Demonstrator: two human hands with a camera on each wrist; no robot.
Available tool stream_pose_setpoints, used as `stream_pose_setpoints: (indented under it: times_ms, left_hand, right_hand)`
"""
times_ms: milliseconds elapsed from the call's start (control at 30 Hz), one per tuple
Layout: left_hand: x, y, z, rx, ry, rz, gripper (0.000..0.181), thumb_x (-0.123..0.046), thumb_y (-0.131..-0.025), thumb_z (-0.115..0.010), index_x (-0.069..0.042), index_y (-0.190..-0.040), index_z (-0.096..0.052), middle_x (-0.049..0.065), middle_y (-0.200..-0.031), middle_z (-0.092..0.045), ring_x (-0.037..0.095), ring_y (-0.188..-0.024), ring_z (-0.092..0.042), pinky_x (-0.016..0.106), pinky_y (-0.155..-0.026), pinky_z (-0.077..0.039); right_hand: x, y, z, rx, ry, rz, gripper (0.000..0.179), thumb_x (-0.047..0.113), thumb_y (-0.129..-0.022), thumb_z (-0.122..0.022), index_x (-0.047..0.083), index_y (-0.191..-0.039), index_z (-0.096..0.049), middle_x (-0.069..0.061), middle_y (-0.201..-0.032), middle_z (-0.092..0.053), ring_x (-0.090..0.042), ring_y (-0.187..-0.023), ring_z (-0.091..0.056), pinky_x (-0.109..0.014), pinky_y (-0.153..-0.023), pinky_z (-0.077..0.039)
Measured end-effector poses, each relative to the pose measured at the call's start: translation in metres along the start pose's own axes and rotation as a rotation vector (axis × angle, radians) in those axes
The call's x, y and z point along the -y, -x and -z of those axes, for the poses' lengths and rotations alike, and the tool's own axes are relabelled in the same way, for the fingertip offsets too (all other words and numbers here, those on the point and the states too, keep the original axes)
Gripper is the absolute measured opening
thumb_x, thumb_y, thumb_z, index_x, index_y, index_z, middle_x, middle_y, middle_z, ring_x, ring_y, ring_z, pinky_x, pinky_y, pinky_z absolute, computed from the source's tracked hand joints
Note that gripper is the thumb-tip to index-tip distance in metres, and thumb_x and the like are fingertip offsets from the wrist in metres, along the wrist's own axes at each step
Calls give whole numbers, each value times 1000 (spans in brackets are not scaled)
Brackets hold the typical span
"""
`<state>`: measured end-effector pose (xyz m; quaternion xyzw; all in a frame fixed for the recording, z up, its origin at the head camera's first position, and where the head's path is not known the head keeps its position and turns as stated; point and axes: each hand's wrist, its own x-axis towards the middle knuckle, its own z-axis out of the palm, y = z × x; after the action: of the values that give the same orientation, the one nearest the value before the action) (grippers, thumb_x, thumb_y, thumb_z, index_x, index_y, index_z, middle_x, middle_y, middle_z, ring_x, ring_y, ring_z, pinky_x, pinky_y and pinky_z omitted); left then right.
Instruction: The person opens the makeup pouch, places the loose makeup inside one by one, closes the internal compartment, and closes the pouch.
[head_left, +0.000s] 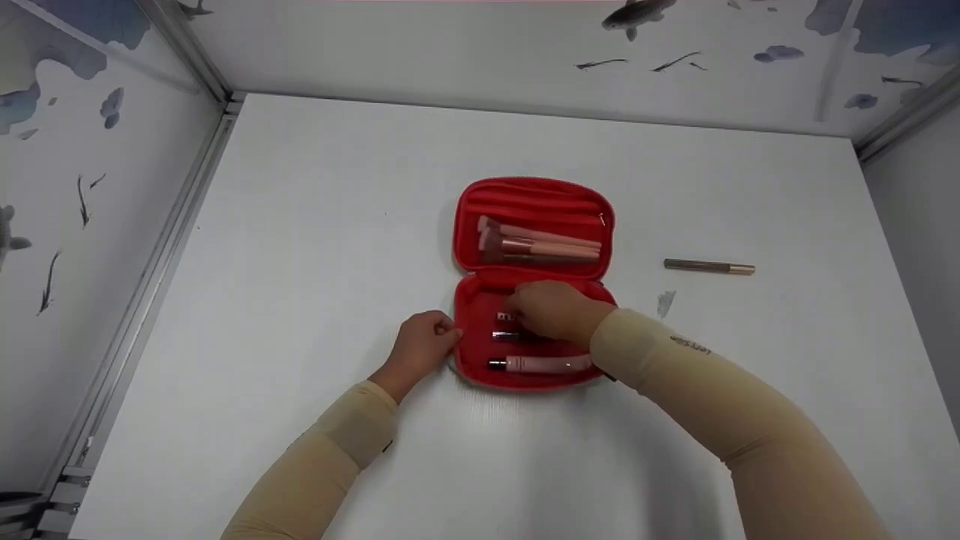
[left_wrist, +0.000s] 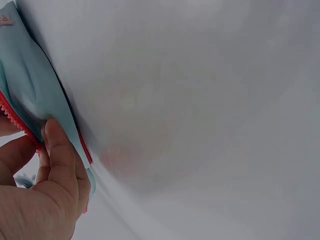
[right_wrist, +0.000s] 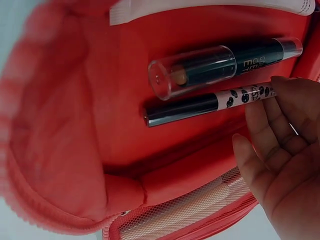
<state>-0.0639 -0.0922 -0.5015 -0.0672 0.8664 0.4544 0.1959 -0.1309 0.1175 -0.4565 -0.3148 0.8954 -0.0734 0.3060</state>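
Note:
An unzipped makeup case (head_left: pixel 474 322), red inside, lies spread flat, and its outside shows light blue in the left wrist view. My left hand (head_left: pixel 421 343) pinches the zipped rim at its left side. My right hand (head_left: pixel 559 309) reaches into the near half. There, thumb and fingers pinch a slim cosmetic pen (right_wrist: pixel 187 108) with a black cap and a black-patterned pale barrel. Beside it rests a thicker dark makeup stick (right_wrist: pixel 215 65) with clear ends. A pale pink tube (head_left: pixel 544 365) lies along the near edge. Makeup brushes (head_left: pixel 551 247) sit behind mesh in the far half.
A brown pen-shaped cosmetic (head_left: pixel 705 266) with a gold end lies on the white table (head_left: pixel 315 225), right of the case. A small grey mark (head_left: pixel 665 303) shows below it. Fish-patterned panels (head_left: pixel 450 52) stand behind and to the left.

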Motion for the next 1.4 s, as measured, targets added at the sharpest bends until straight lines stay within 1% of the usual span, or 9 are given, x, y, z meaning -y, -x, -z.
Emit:
stream_pose_setpoints:
  times_ms: [167, 300, 533, 733, 933, 1000, 1133, 1267, 1400]
  left_hand:
    - [-1, 0, 0, 0, -8, 4, 11, -16, -93, -63, -7, -88, -64, 0, -71, -54, 13, -66, -49, 23, -58, -41]
    - [0, 0, 0, 0, -10, 6, 10, -16, -93, -63, -6, -89, -65, 1, -72, -55, 13, -67, -49, 23, -59, -41]
    - [-1, 0, 0, 6, -14, 16, 10, -17, -93, -63, -7, -91, -65, 1, -73, -56, 14, -68, -50, 23, -59, -42]
    - [-2, 0, 0, 7, -19, 9, 11, -17, -93, -63, -7, -91, -65, 1, -74, -55, 14, -69, -50, 23, -59, -42]
    - [-1, 1, 1, 0, -27, -17, 11, -16, -93, -62, -7, -87, -64, 0, -72, -55, 13, -69, -49, 24, -60, -41]
    - [-1, 1, 1, -1, -29, -22, 11, -15, -93, -62, -6, -85, -64, 0, -71, -55, 13, -68, -49, 24, -60, -41]
    - [-2, 2, 2, -3, -27, -14, 11, -15, -93, -62, -6, -85, -64, 0, -72, -56, 14, -69, -50, 24, -60, -41]
    - [-3, 2, 2, -1, -25, 1, 11, -15, -92, -62, -6, -87, -64, 1, -74, -57, 14, -70, -50, 24, -61, -41]
    - [-3, 2, 1, 0, -19, 15, 10, -16, -92, -63, -7, -88, -64, 1, -75, -57, 13, -70, -51, 24, -61, -42]
  right_hand:
    - [-1, -5, -2, 20, -4, -20, 13, 19, -94, -61, 19, -105, -69, 5, -85, -61, -16, -83, -55, -33, -85, -48]
    - [-1, -7, -4, 22, 37, -9, 9, 16, -96, -58, 17, -98, -67, 3, -84, -60, -17, -80, -55, -34, -83, -49]
    - [-1, -7, -2, 36, -17, -20, 13, 16, -94, -60, 20, -100, -71, 5, -85, -61, -16, -83, -54, -34, -83, -48]
    - [-1, -6, -1, 36, -16, -15, 14, 15, -95, -60, 18, -102, -70, 4, -87, -62, -17, -83, -55, -34, -84, -49]
    - [0, -4, 0, 10, 56, 29, 11, 13, -94, -60, 14, -97, -70, 0, -86, -63, -18, -79, -55, -36, -82, -50]
    - [0, -3, 1, 6, 62, 35, 11, 13, -94, -61, 14, -99, -71, 1, -86, -64, -18, -80, -55, -36, -84, -51]
    - [0, 2, 5, 30, -6, -33, 20, 18, -92, -66, 22, -111, -71, 7, -90, -64, -14, -87, -56, -34, -89, -50]
    - [-3, 6, 7, 31, -29, -57, 27, 19, -91, -68, 23, -117, -70, 9, -96, -64, -13, -92, -56, -34, -92, -49]
    - [-6, 12, 8, -8, -11, -30, 30, 20, -90, -69, 20, -120, -68, 5, -104, -65, -14, -97, -57, -36, -94, -49]
